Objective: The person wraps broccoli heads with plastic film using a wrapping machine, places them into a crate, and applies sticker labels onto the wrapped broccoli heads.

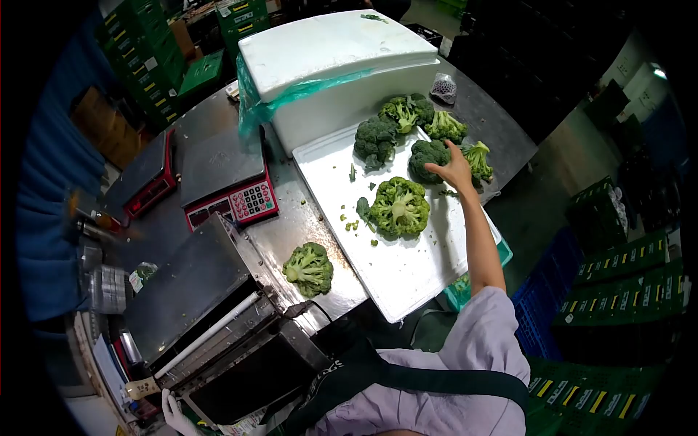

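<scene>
My right hand (456,170) reaches over the white foam lid (429,269), thumb and fingers spread at the right side of a dark broccoli head (428,159). Whether it grips the head cannot be made out for certain. Right beside it lies a paler broccoli piece (477,161). Several other heads are grouped at the lid's far end. A large head (399,208) lies stem up mid-lid, with small crumbs around it. Another broccoli (309,269) rests on the metal table. At the bottom left, my left hand (173,411), in a white glove, is partly hidden beside the wrapping machine.
A foam box (349,102) with green plastic film stands at the back. Two red scales (231,206) are on the left, with the wrapping machine (190,291) nearer. Green crates (618,280) and a blue crate (549,291) stand at the right, below the table.
</scene>
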`<action>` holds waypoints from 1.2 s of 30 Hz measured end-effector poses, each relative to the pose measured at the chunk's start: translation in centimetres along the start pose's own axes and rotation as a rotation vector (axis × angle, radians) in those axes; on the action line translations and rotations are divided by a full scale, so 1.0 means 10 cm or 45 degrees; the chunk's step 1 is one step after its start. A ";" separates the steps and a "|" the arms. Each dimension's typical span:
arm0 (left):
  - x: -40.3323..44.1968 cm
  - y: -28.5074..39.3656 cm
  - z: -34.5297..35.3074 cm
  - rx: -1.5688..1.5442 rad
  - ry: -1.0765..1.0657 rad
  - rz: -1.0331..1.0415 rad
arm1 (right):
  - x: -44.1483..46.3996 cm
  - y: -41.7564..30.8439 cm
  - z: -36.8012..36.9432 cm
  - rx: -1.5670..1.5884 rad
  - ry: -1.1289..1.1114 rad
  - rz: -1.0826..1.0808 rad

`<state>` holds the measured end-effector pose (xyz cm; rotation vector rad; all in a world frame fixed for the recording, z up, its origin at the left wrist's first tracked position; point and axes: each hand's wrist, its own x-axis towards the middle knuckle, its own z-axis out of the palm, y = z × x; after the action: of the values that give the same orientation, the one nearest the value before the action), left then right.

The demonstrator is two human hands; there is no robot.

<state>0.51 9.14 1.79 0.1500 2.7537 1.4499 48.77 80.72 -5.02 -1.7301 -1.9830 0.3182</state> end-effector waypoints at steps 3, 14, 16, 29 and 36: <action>-0.10 0.19 0.11 0.066 -0.019 0.044 | 0.13 -0.14 0.25 -0.291 -0.095 -0.029; -0.27 0.47 0.06 0.089 -0.016 0.147 | 0.53 0.47 0.33 0.650 0.162 0.455; -0.26 0.49 0.08 0.063 -0.018 0.162 | 0.50 0.51 0.31 1.345 0.046 0.577; -0.41 1.33 0.56 0.119 -0.208 0.455 | -0.06 -1.50 0.17 2.313 -0.940 0.382; -0.39 1.13 0.42 0.030 -0.194 0.382 | -0.18 -3.30 1.09 1.264 -0.354 -0.653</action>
<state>5.51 18.53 8.64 0.6709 2.7114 1.3948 14.98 74.85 1.01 -0.5624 -1.8414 1.1523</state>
